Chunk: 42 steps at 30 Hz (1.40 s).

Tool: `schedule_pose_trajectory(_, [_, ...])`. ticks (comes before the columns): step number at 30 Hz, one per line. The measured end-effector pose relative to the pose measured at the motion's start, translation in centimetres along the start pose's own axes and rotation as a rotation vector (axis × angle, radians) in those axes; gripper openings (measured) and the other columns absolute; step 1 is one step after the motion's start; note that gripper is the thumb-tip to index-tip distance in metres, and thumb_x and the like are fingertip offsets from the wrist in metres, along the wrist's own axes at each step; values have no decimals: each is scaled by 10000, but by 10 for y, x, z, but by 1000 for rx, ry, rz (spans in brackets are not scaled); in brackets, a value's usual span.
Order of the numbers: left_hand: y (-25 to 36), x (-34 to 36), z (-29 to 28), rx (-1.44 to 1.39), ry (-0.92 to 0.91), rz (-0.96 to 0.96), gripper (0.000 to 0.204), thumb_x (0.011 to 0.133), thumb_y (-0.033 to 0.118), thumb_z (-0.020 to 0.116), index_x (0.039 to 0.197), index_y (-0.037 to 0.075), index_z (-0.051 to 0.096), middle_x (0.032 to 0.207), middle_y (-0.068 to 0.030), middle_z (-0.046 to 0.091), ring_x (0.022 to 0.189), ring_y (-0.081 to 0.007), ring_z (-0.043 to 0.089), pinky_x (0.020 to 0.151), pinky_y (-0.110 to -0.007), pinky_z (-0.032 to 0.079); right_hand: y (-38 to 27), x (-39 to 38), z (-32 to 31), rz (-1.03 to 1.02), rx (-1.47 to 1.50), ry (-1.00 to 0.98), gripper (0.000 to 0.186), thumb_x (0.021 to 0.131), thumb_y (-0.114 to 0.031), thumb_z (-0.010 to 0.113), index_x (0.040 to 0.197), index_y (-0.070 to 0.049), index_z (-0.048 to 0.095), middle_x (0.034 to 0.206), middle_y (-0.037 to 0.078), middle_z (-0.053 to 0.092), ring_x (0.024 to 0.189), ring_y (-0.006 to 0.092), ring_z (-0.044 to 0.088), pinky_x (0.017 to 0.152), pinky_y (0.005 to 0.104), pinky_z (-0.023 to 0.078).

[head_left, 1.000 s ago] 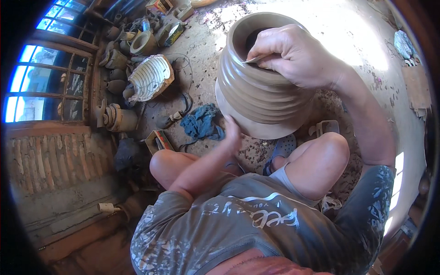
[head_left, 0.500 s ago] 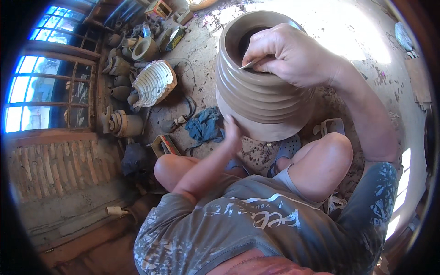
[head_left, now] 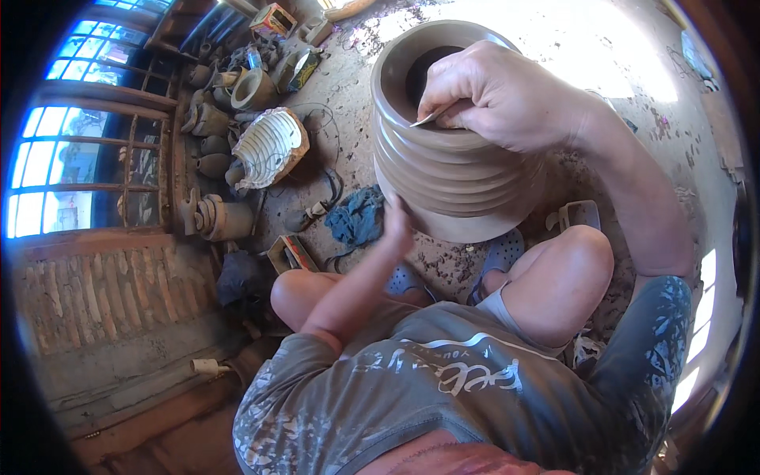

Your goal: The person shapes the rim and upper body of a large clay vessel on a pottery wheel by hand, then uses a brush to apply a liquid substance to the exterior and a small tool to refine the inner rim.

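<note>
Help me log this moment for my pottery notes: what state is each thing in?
Pot: upright, ribbed wall, mouth open, clay looks unfired.
Blade: pinched in the right hand, pressed on the pot's shoulder.
Right hand: closed on the blade, resting on the rim.
Left hand: against the pot's lower wall.
Rag: crumpled on the floor.
Ribbed mould: lying tilted.

Right hand (head_left: 499,95) curled in a pinching grip; left hand (head_left: 396,222) pressed flat, arm extended.
</note>
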<state>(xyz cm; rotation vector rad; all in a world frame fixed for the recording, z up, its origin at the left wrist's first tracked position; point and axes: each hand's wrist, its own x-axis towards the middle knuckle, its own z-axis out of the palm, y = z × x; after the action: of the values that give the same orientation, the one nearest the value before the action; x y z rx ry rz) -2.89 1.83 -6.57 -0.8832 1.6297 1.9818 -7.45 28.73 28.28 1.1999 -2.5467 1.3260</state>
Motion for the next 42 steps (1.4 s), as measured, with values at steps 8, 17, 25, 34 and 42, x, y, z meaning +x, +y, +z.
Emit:
schedule_pose_trajectory(8, [30,17,-21,-211,-196,51,847,1028,711,346,1613,104,267,1673,-153,281,1506,-321,303,1162,-564,275,3,-4,-25,189,192,61,215,878,20,667,1071,16,759,960,100,731,925,160,688,865,308,546])
schedule_pose_trajectory(17, [-45,-101,34,59,-191,-385,904,998,766,327,1641,154,156,1657,-150,294,1503,-369,304,1188,-637,235,4,30,6,306,-298,168,191,840,-48,603,964,0,740,863,238,713,800,350,696,795,439,534])
schedule_pose_trajectory(25, [53,46,-27,59,328,175,777,1032,715,302,1407,75,534,1154,-129,621,925,-218,558,787,-396,454,-2,34,14,280,-131,161,204,819,-58,605,963,4,735,857,236,707,775,332,674,794,429,523])
schedule_pose_trajectory(34, [-51,-91,23,79,-305,-330,970,972,828,175,1662,147,141,1708,-105,226,1534,-371,265,1167,-644,259,-9,29,9,254,-118,61,207,781,-3,610,949,8,730,788,175,686,727,238,638,758,383,515])
schedule_pose_trajectory(42, [32,28,-28,0,21,-56,883,996,797,252,1525,110,419,1417,-159,553,1247,-326,501,957,-488,428,-3,25,4,237,-28,12,232,777,-3,616,971,0,743,768,152,679,715,205,632,737,366,512])
